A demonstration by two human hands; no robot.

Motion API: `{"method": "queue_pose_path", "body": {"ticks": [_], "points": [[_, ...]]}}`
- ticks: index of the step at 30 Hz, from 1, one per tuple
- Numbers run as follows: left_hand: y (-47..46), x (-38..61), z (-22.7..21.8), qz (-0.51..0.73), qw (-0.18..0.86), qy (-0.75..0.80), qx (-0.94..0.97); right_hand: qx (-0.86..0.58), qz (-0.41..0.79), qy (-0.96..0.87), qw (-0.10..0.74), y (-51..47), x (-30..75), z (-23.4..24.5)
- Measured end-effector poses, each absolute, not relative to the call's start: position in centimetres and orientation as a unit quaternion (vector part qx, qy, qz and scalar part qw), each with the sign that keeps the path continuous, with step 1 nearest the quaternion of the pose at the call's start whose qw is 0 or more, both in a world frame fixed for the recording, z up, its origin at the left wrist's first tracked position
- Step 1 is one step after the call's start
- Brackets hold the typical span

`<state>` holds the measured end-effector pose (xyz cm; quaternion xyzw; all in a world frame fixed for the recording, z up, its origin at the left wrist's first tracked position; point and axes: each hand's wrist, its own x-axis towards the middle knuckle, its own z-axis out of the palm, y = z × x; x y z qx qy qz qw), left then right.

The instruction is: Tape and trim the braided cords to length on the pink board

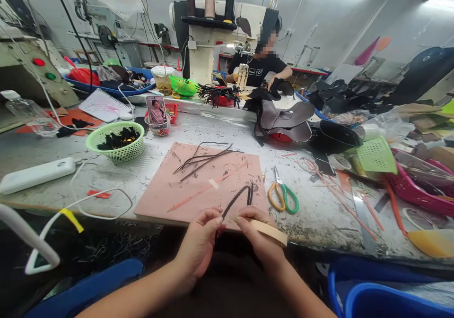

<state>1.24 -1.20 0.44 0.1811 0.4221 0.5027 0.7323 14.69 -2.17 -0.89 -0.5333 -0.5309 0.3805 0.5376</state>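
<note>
My left hand (pixel 202 240) pinches a dark braided cord (pixel 235 199) between thumb and fingertips at the front edge of the pink board (pixel 152 200). The cord arches up over the board and bends back down behind my right hand (pixel 260 235). That hand is closed round a beige roll of tape (pixel 271 233), its thumb and forefinger pressed together close to the cord. Whether those fingertips also grip the cord, I cannot tell. Several thin dark strips (pixel 209 157) lie on the board, along with a long orange strip (pixel 202 193) and a short pale piece (pixel 213 183).
Scissors (pixel 283 195) with orange and green handles lie right of the board. A green basket (pixel 117 141) of black pieces and a phone (pixel 156 111) stand at the left. Brown leather pieces (pixel 283 119) lie behind. Across the table, a person (pixel 260 70) works at a sewing machine (pixel 202 39).
</note>
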Motion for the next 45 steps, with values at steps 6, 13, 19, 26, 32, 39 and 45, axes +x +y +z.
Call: {"method": "queue_pose_path", "body": {"ticks": [6,13,19,26,32,39,45], "points": [[-1.3,1.4,0.5,0.515,0.721,0.421,0.198,-0.471,0.530,-0.377,0.595,-2.2,12.7,-1.3],[-1.3,1.5,0.8,0.514,0.719,0.423,0.201,-0.424,0.597,-0.315,0.605,-2.1,11.9,-1.2],[-1.4,1.4,0.9,0.512,0.719,0.421,0.207,-0.429,0.593,-0.321,0.601,-2.0,11.9,-1.0],[-1.2,1.3,0.3,0.521,0.695,0.436,0.236,-0.455,0.577,-0.331,0.592,-1.9,12.0,-1.5],[-1.0,0.4,-0.6,0.524,0.602,0.435,0.417,-0.476,0.571,-0.331,0.582,-1.8,12.1,-1.5],[-0.8,-0.4,0.0,0.487,0.534,0.421,0.549,-0.493,0.544,-0.366,0.572,-2.1,12.2,-0.9],[-0.5,-0.6,0.2,0.440,0.613,0.405,0.515,-0.518,0.470,-0.453,0.554,-1.8,12.9,-0.8]]}}
